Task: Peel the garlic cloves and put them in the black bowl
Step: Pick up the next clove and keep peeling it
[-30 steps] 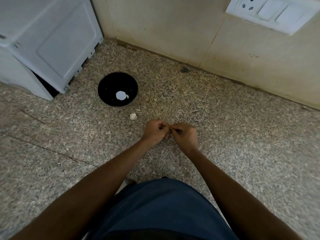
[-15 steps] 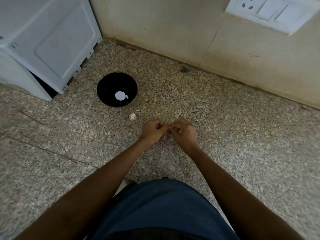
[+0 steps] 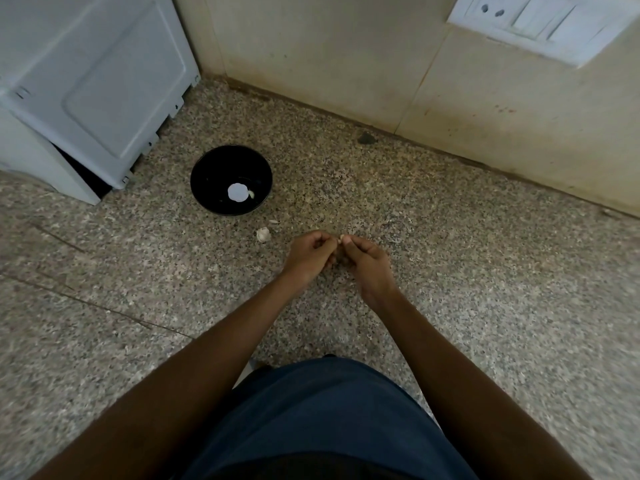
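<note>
My left hand [image 3: 309, 255] and my right hand [image 3: 367, 261] meet above the speckled counter, fingers curled. Between their fingertips they pinch a small pale garlic clove [image 3: 340, 239], mostly hidden by the fingers. The black bowl [image 3: 207, 174] stands on the counter to the upper left of my hands; a peeled clove [image 3: 251, 194] lies inside beside a round white spot. A piece of garlic [image 3: 263, 234] and a bit of skin [image 3: 274, 222] lie on the counter between the bowl and my left hand.
A white appliance [image 3: 90, 81] stands at the back left, close to the bowl. The beige wall [image 3: 346, 64] runs along the back with a white switch plate [image 3: 540, 22] at the upper right. A small dark lump [image 3: 366, 138] sits at the wall's foot.
My hands stay together at the same spot; the fingers have shifted slightly on the clove, and a pale tip of it now shows at the top.
</note>
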